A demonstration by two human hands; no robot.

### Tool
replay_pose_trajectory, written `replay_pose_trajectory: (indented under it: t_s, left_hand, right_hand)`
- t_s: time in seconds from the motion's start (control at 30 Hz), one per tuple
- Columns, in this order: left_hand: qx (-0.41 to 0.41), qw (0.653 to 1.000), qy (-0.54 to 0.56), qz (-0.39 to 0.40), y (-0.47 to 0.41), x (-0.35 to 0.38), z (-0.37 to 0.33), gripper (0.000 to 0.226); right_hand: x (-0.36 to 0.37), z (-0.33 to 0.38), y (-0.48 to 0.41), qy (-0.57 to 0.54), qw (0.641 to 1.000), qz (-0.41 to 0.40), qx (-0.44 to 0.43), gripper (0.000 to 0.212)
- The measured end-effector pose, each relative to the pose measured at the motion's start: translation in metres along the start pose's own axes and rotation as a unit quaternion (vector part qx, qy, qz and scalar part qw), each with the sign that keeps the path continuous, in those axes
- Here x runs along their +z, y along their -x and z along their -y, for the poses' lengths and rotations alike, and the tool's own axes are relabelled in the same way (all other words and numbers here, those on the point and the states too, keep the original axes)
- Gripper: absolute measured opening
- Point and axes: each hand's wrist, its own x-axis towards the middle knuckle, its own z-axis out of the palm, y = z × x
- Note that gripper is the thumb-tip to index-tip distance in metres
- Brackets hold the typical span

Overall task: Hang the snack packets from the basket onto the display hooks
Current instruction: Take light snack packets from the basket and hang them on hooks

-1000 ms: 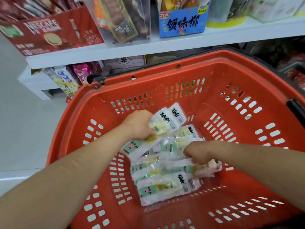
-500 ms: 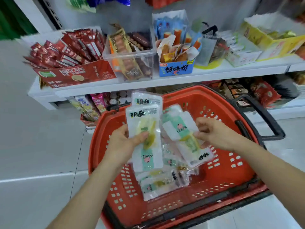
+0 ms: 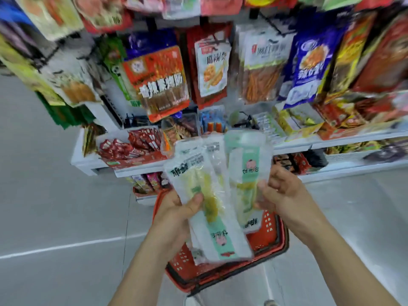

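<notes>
White-green snack packets above red basket, left grip clasping some, right grip pinching another

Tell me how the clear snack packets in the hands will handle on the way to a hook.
Probably floppy: the snack packets are thin clear film and fan out above the left hand. Likely light, since a thumb pinch holds several. The glossy film may slide.

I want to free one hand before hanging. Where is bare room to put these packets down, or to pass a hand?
Bare: the grey floor left of the basket, and right of it too. Crowded: the hanging packets overlap edge to edge, and the shelf below them is packed with boxes.
</notes>
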Motion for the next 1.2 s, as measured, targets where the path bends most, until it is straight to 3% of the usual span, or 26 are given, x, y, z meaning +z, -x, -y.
replay_pose_trajectory:
  t_s: [0.1, 0.17, 0.37, 0.5, 0.57, 0.67, 0.77, 0.83, 0.93, 1.07, 1.2]
  left_hand:
    - [0.021, 1.000, 0.020, 0.009, 0.028, 0.039, -0.074, 0.021]
    - [0.057, 0.998, -0.028, -0.013, 0.044, 0.064, -0.117, 0.023]
    - [0.167, 0.967, -0.184, -0.052, 0.081, 0.104, -0.207, 0.064]
    - [0.157, 0.950, -0.265, -0.059, 0.092, 0.113, -0.233, 0.081]
    - [0.135, 0.962, -0.235, -0.029, 0.094, 0.114, -0.243, 0.083]
    - [0.117, 0.980, -0.163, 0.015, 0.087, 0.114, -0.261, 0.067]
    - [0.128, 0.981, -0.144, -0.025, 0.079, 0.123, -0.272, 0.070]
    - [0.128, 0.982, -0.127, -0.048, 0.075, 0.133, -0.275, 0.077]
    - [0.140, 0.986, -0.077, -0.055, 0.070, 0.155, -0.276, 0.057]
    - [0.134, 0.991, 0.011, -0.015, 0.059, 0.189, -0.282, 0.052]
    - [0.121, 0.984, 0.119, -0.045, 0.040, 0.221, -0.285, 0.052]
  right_hand:
    - [0.022, 0.077, 0.031, -0.027, 0.999, 0.020, -0.001, 0.013]
    - [0.038, 0.128, 0.048, -0.046, 0.999, 0.013, 0.007, 0.017]
    - [0.084, 0.240, 0.090, 0.008, 0.999, 0.022, -0.023, 0.033]
    - [0.109, 0.268, 0.096, 0.034, 0.996, -0.009, -0.084, 0.051]
    - [0.113, 0.276, 0.097, 0.044, 0.995, -0.015, -0.091, 0.051]
    - [0.113, 0.283, 0.098, 0.036, 0.994, -0.024, -0.105, 0.047]
    - [0.109, 0.289, 0.094, 0.067, 0.988, -0.010, -0.142, 0.037]
    - [0.101, 0.296, 0.087, 0.112, 0.981, -0.025, -0.156, 0.014]
    - [0.082, 0.306, 0.075, 0.169, 0.963, -0.074, -0.197, 0.036]
    - [0.050, 0.322, 0.059, 0.126, 0.968, -0.107, -0.190, 0.040]
    - [0.011, 0.360, 0.047, -0.032, 0.989, -0.058, -0.135, 0.037]
